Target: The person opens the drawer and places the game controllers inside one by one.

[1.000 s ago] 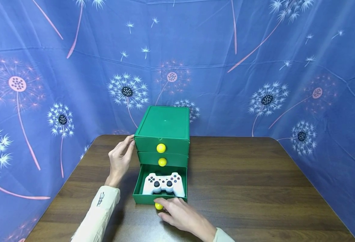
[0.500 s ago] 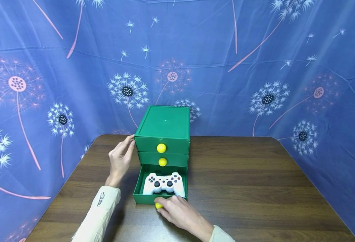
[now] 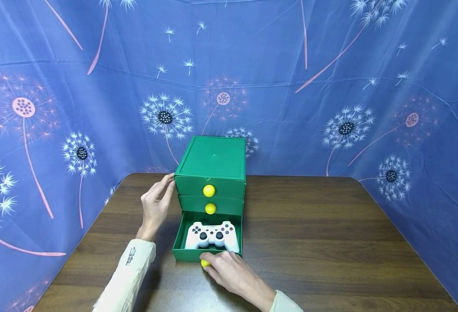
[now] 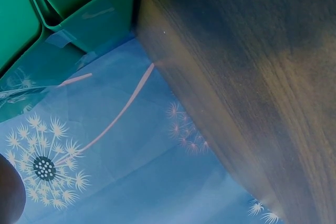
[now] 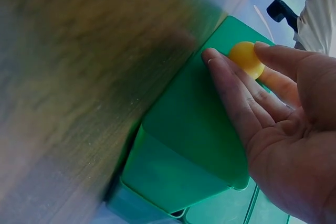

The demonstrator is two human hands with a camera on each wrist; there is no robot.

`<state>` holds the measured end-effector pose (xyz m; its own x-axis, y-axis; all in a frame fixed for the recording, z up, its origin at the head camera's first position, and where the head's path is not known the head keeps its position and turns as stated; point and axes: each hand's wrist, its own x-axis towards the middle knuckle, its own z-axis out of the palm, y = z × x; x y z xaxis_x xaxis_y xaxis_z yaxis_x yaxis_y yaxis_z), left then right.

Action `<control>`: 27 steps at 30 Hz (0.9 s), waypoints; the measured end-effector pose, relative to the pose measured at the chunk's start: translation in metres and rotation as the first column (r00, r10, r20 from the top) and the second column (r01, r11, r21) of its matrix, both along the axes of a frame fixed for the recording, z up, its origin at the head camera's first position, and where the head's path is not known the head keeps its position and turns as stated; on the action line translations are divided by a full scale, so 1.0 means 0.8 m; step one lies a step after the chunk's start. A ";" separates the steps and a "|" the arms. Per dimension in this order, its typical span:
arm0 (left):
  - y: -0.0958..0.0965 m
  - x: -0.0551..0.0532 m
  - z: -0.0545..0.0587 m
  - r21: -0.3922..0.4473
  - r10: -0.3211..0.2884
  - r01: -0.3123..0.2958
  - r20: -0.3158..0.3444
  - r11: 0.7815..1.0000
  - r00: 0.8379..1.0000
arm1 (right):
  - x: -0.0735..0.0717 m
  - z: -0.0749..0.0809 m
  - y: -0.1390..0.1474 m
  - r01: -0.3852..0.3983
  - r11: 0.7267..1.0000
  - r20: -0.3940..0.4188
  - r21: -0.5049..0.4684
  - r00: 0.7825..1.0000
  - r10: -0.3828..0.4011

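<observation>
A green chest of drawers (image 3: pixel 213 158) stands on the table, its bottom drawer (image 3: pixel 187 255) pulled out. In that drawer lies a white game controller (image 3: pixel 211 236) with two black thumbsticks. My right hand (image 3: pixel 232 271) pinches the drawer's round yellow knob (image 3: pixel 205 263); the right wrist view shows the knob (image 5: pixel 245 59) between thumb and fingers. My left hand (image 3: pixel 156 208) rests its fingertips against the upper left side of the chest, thumb near the front corner. In the left wrist view only a dark bit of that hand shows at the lower left edge.
Two closed drawers with yellow knobs (image 3: pixel 209 190) sit above the pulled-out one. The brown wooden table (image 3: pixel 310 242) spreads to both sides of the chest. Behind it hangs a blue dandelion-print cloth (image 3: pixel 275 108).
My right thumb has closed in on the knob since a second ago. The drawer and controller hold nearly the same place, and my left hand stays put.
</observation>
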<state>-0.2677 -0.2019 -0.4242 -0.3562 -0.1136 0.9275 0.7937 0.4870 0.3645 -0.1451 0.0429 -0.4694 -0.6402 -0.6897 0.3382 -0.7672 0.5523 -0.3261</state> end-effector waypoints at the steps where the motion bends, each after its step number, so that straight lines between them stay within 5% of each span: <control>1: 0.000 0.000 0.000 -0.002 0.001 -0.001 0.000 1.000 1.000 | -0.001 0.000 0.000 0.001 1.000 0.004 -0.001 1.000 -0.001; 27: 0.000 0.001 0.001 -0.003 -0.006 0.006 -0.002 1.000 1.000 | -0.022 0.001 0.002 0.012 1.000 0.049 -0.021 0.999 -0.011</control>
<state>-0.2671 -0.2022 -0.4238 -0.3549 -0.1083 0.9286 0.7976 0.4832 0.3612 -0.1630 0.0442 -0.4689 -0.6639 -0.6754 0.3211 -0.7440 0.5532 -0.3747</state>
